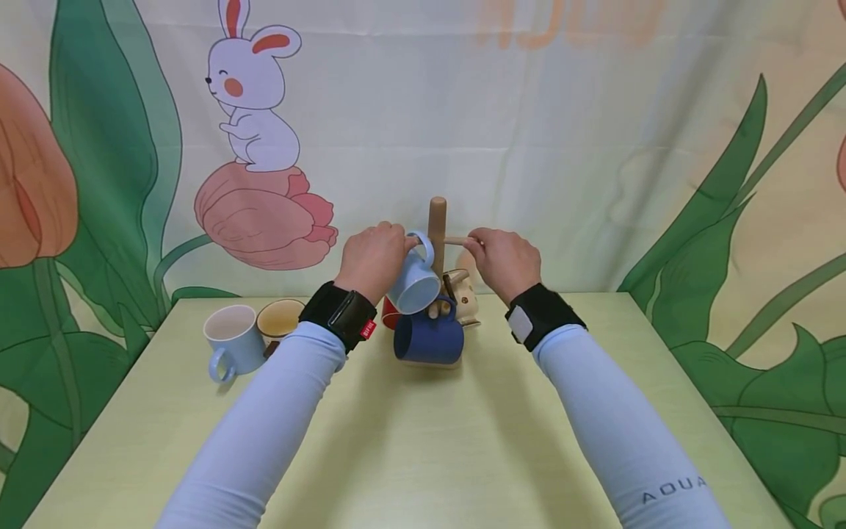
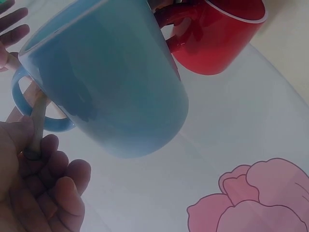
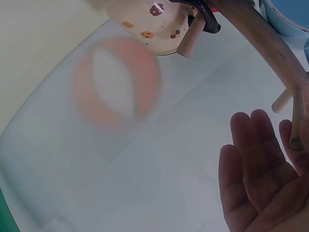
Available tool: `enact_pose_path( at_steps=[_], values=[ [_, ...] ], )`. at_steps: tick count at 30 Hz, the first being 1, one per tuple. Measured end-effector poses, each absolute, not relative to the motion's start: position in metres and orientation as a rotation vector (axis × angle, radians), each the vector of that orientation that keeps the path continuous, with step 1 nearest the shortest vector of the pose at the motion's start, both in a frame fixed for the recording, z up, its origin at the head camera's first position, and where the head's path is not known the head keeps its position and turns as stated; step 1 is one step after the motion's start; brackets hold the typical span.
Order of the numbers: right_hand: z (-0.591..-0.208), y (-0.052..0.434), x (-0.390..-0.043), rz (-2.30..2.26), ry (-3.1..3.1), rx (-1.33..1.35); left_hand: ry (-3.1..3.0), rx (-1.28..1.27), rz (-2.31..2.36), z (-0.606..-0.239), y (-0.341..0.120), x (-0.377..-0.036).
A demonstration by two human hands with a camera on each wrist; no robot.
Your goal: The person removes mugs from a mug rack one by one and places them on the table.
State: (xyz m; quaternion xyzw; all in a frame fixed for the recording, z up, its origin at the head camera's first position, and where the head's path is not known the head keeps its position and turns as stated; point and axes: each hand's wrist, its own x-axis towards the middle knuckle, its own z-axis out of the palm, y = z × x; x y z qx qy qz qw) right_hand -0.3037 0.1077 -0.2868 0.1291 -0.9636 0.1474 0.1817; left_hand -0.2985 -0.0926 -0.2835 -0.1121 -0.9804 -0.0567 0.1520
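A wooden mug tree (image 1: 437, 217) stands at the table's back. My left hand (image 1: 373, 256) pinches one of its upper pegs (image 2: 38, 121) between thumb and finger. On that peg hangs a light blue mug (image 1: 416, 285), tilted, its handle looped over the wood. Opposite it, my right hand (image 1: 509, 261) pinches another upper peg (image 3: 298, 121), which carries no mug; its other fingers extend away from the wood. Lower on the tree hang a dark blue mug (image 1: 429, 339), a red mug (image 2: 217, 36) and a cream mug with cookie prints (image 3: 149, 24).
At the table's left stand a second light blue mug (image 1: 234, 342), handle toward the front, and a yellowish mug (image 1: 280, 319) partly hidden behind my left wrist. A printed cloth (image 1: 562, 147) hangs right behind the table (image 1: 463, 441).
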Motion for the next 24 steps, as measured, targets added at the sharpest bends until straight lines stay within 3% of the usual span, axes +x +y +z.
enact_pose_path(
  at_steps=[24],
  values=[
    [-0.2873, 0.1088, -0.3054, 0.422, -2.737, 0.349, -2.816, -0.320, -0.200, -0.2827, -0.0901, -0.2962]
  ],
)
